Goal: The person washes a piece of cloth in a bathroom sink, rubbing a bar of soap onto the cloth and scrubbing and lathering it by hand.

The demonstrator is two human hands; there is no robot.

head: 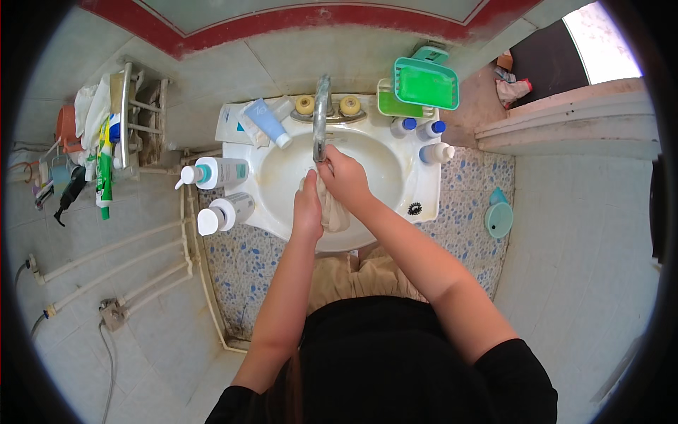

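Observation:
Over the white wash basin (381, 183), both my hands grip a wet, off-white cloth (335, 211). The cloth hangs in folds between my wrists, below the spout end of the metal faucet (320, 116). My left hand (307, 204) clasps it from the left, thumb pointing toward the faucet. My right hand (345, 177) holds its upper part, with the fingers curled close under the spout. Whether water is running is hard to tell. Two yellowish tap knobs, the left knob (304, 105) and the right knob (350, 104), flank the faucet.
A pump bottle (225, 173) and another white bottle (233, 212) stand at the basin's left. A blue tube (266, 122) lies on the back left rim. Green soap dishes (426, 87), small bottles (437, 152) and a black coiled hair tie (415, 208) occupy the right side.

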